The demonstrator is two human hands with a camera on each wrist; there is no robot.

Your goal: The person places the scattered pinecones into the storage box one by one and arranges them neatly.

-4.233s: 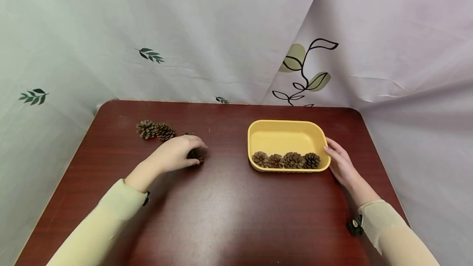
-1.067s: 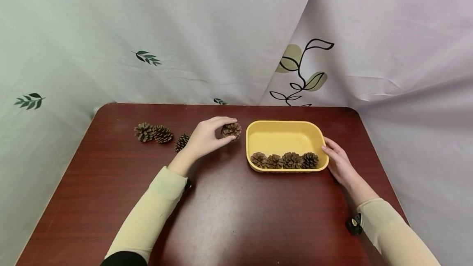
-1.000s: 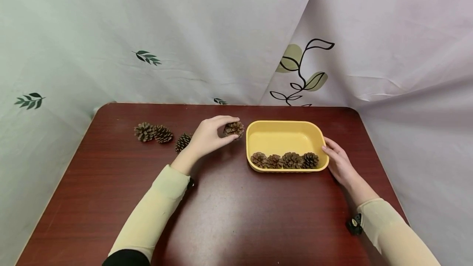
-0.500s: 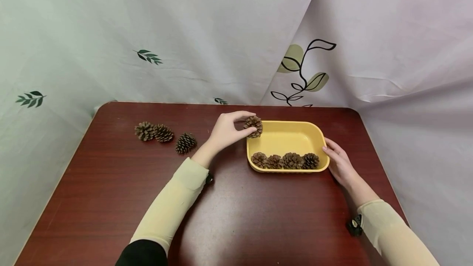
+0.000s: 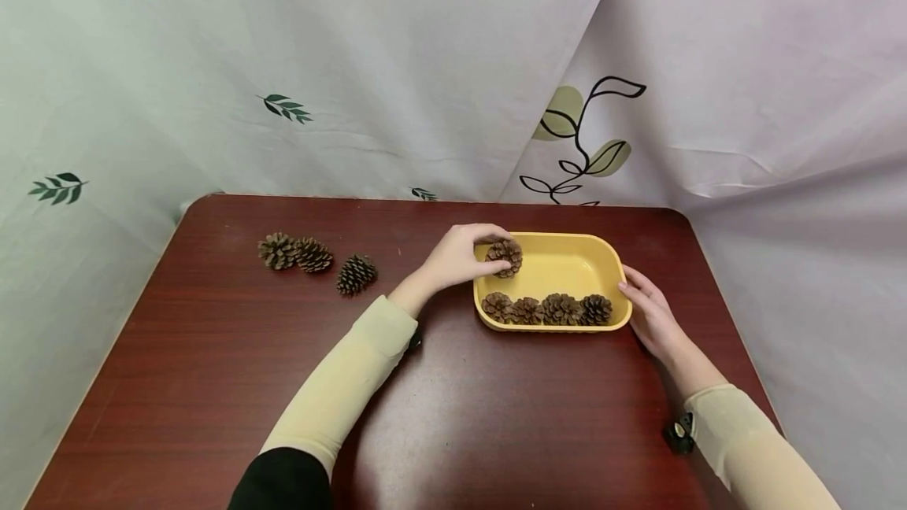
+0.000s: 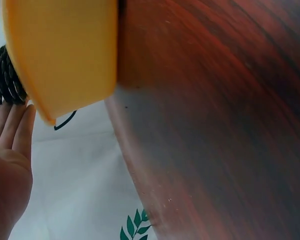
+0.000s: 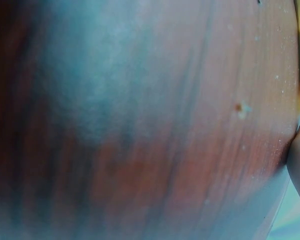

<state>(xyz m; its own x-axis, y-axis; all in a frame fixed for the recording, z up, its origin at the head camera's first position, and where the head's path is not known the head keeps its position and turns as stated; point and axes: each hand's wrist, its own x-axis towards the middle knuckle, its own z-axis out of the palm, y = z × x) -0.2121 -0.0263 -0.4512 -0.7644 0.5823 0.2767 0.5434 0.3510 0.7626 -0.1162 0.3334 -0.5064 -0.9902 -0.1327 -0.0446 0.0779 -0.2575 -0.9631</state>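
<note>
Your left hand (image 5: 457, 256) pinched a fifth cone (image 5: 505, 256) over the tray (image 5: 567, 241), right hand (image 5: 648, 313) flat against its rim; four cones (image 5: 547, 308) in, three (image 5: 312, 260) left mid-left.

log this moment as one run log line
left hand: holds pine cone over yellow tray | right hand: rests on tray's right side | table: three cones

A dark red-brown wooden tabletop (image 5: 496, 415) with rounded corners is backed by pale cloth sheets (image 5: 397, 61) hung behind it. Small green leaf sprigs (image 5: 286, 105) are printed on the cloth, and a larger outlined leafy stem (image 5: 584, 140) is seen above the tabletop's far edge.
</note>
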